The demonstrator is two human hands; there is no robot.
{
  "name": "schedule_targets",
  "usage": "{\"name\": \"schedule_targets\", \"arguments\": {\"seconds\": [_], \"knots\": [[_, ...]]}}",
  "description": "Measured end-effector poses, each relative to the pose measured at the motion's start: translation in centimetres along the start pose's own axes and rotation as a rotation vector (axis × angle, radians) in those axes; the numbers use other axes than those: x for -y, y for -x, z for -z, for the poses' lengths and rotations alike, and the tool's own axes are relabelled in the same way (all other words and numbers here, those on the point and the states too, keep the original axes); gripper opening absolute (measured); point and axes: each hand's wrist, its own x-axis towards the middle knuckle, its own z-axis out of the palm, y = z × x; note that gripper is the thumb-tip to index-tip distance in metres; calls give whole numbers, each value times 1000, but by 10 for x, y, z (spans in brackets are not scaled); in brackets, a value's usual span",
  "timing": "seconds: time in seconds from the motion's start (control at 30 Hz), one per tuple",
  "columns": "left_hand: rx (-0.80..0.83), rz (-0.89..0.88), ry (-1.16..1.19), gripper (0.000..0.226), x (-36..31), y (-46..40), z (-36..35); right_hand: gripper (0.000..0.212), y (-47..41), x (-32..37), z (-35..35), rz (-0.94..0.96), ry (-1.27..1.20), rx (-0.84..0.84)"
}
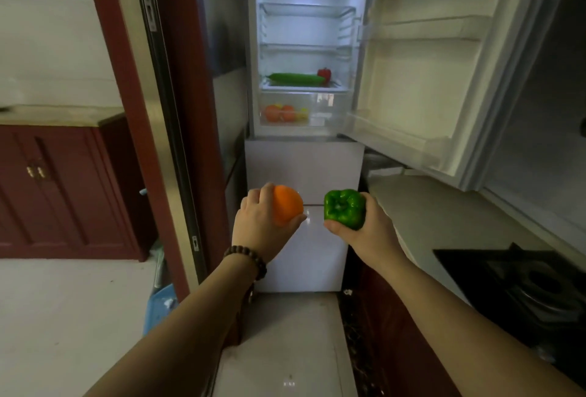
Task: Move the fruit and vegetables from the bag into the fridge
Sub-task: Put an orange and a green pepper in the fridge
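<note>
My left hand point(260, 222) grips an orange point(288, 203) in front of the fridge's lower doors. My right hand point(367, 228) holds a green bell pepper point(345, 208) beside it. Both are held out at about the same height, a little apart. The fridge point(253, 47) stands straight ahead with its upper door point(444, 63) swung open to the right and the inside lit. On its lowest shelf lie a long green cucumber point(296, 78) and a red pepper point(324, 73). The clear drawer point(326, 111) below holds oranges point(280, 112) and some yellow fruit. No bag is in view.
A dark red door frame point(196, 111) rises just left of the fridge. A pale counter point(444, 215) runs along the right, with a black gas hob point(523, 285) near me. Red cabinets point(63, 190) stand at the left, and a blue object point(160, 304) sits by the door frame.
</note>
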Motion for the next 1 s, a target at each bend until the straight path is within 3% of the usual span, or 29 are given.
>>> {"name": "schedule_targets", "arguments": {"seconds": [0.6, 0.73, 1.0], "knots": [[-128, -78, 30, 85, 54, -340, -78, 74, -332, -45, -74, 16, -35, -122], [-143, -120, 85, 84, 72, -414, -99, 64, -400, -54, -99, 61, -34, -147], [-128, -178, 180, 87, 95, -564, -131, 59, -556, -40, -131, 118, 46, -207]]}}
